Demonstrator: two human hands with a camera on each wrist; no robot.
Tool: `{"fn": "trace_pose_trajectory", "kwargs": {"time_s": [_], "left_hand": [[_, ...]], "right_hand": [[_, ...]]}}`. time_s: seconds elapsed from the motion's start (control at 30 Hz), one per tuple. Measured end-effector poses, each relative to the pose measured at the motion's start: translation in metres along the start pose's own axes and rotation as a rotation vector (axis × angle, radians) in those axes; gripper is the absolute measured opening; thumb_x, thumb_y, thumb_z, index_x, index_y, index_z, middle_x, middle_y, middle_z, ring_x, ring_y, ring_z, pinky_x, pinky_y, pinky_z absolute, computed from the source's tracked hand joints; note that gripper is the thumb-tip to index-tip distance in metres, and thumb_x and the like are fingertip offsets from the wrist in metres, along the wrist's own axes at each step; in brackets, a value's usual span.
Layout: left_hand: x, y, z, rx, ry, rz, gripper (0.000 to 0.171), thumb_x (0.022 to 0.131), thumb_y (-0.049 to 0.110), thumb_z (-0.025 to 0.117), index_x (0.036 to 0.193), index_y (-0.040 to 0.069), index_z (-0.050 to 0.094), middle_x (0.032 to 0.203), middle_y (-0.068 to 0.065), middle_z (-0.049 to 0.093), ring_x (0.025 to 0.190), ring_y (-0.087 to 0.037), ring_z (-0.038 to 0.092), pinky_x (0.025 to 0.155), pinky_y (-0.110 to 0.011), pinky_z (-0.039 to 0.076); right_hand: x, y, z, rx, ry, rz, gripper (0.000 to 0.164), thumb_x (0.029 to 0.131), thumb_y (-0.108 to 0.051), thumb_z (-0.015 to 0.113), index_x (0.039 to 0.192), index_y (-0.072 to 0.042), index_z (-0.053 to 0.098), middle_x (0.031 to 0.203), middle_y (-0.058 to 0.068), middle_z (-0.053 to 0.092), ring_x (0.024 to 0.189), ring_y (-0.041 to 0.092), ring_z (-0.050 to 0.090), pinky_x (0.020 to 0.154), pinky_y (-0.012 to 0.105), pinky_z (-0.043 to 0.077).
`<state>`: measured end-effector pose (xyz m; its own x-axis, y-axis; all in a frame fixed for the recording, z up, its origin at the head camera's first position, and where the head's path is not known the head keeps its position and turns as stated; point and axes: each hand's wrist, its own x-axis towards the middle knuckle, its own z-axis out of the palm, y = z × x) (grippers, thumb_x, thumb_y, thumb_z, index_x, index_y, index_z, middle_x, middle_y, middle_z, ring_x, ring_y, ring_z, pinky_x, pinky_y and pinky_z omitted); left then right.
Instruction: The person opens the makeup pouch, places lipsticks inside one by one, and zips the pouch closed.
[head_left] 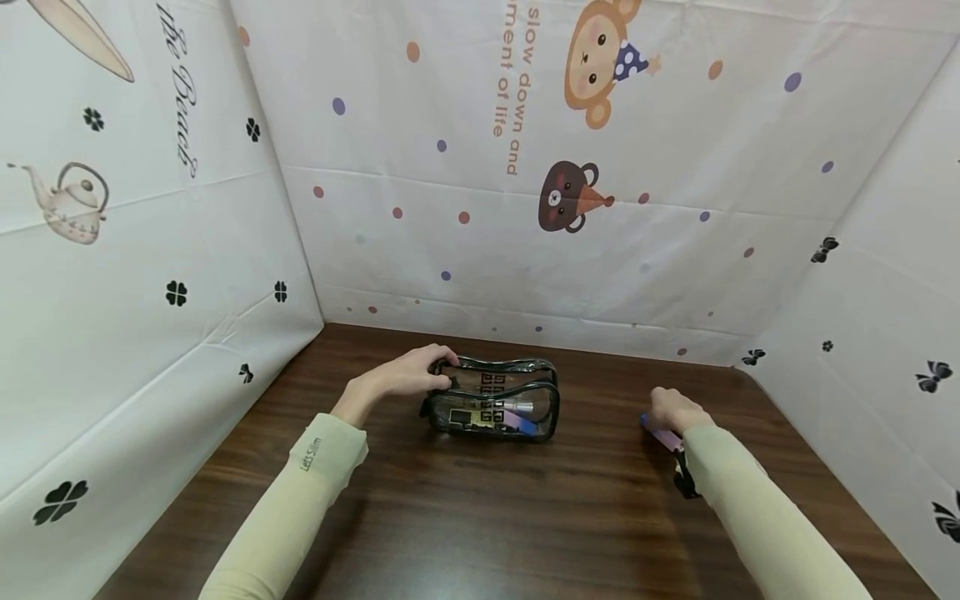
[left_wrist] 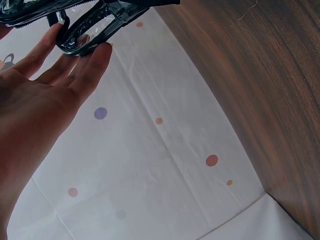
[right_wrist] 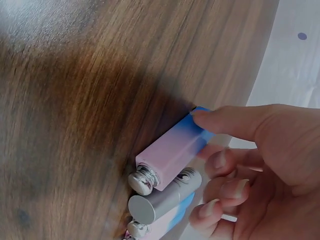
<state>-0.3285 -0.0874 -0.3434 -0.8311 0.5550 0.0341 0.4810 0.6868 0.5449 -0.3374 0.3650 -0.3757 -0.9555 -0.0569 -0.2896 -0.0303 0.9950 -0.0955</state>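
A clear zip pouch with black trim stands on the table, and lipstick-like tubes show through its side. My left hand holds the pouch's left end, thumb in front and fingers over the top edge. In the left wrist view, fingertips touch the black trim. At the right, my right hand pinches the blue end of a pink-and-blue lipstick tube with a silver knob, between thumb and index finger. Beside that tube lie a silver cylindrical tube and a second pink-and-blue tube.
The dark wood table is bordered by white printed cloth at the back and both sides. Near my right wrist, a black item lies on the table.
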Motion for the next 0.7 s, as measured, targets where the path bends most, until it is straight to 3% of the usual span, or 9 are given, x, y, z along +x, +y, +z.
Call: {"fn": "trace_pose_trajectory", "kwargs": {"time_s": [0.17,0.27,0.4,0.57,0.7], "left_hand": [[0.000,0.000,0.000,0.004,-0.003,-0.006,0.036,0.088,0.026,0.051,0.123,0.019,0.048,0.128,-0.004,0.044,0.115,-0.021,0.044,0.091,-0.042,0.037],[0.001,0.000,0.000,0.009,0.000,-0.016,0.035,0.088,0.026,0.051,0.122,0.020,0.048,0.128,-0.004,0.044,0.113,-0.021,0.045,0.090,-0.042,0.038],[0.001,0.000,0.000,0.006,0.000,-0.017,0.035,0.088,0.025,0.051,0.122,0.020,0.048,0.128,-0.004,0.044,0.113,-0.021,0.045,0.090,-0.042,0.038],[0.001,-0.001,0.002,0.005,-0.002,0.001,0.034,0.088,0.024,0.051,0.122,0.018,0.048,0.127,-0.004,0.045,0.113,-0.021,0.045,0.090,-0.041,0.038],[0.001,-0.001,0.001,0.006,0.009,-0.002,0.034,0.088,0.025,0.052,0.121,0.019,0.048,0.127,-0.003,0.045,0.113,-0.020,0.045,0.090,-0.041,0.038]], "right_hand": [[-0.001,0.001,-0.002,0.008,-0.028,0.051,0.035,0.077,-0.010,0.061,0.106,0.007,0.052,0.093,0.020,0.057,0.074,0.024,0.051,0.063,0.040,0.041],[-0.003,0.002,-0.002,0.017,-0.019,0.061,0.036,0.075,-0.008,0.063,0.106,0.007,0.053,0.094,0.020,0.058,0.075,0.024,0.051,0.062,0.040,0.042],[-0.004,0.001,0.000,0.022,0.005,0.032,0.039,0.075,-0.008,0.065,0.108,0.007,0.052,0.099,0.023,0.057,0.076,0.025,0.052,0.061,0.039,0.043],[-0.002,-0.004,0.000,0.018,0.034,-0.016,0.023,0.077,-0.004,0.060,0.098,0.003,0.055,0.086,0.014,0.057,0.069,0.022,0.049,0.055,0.035,0.038],[0.000,-0.011,-0.006,0.011,0.062,-0.041,0.023,0.075,-0.004,0.059,0.097,0.002,0.055,0.087,0.014,0.058,0.070,0.022,0.049,0.056,0.035,0.037]]}}
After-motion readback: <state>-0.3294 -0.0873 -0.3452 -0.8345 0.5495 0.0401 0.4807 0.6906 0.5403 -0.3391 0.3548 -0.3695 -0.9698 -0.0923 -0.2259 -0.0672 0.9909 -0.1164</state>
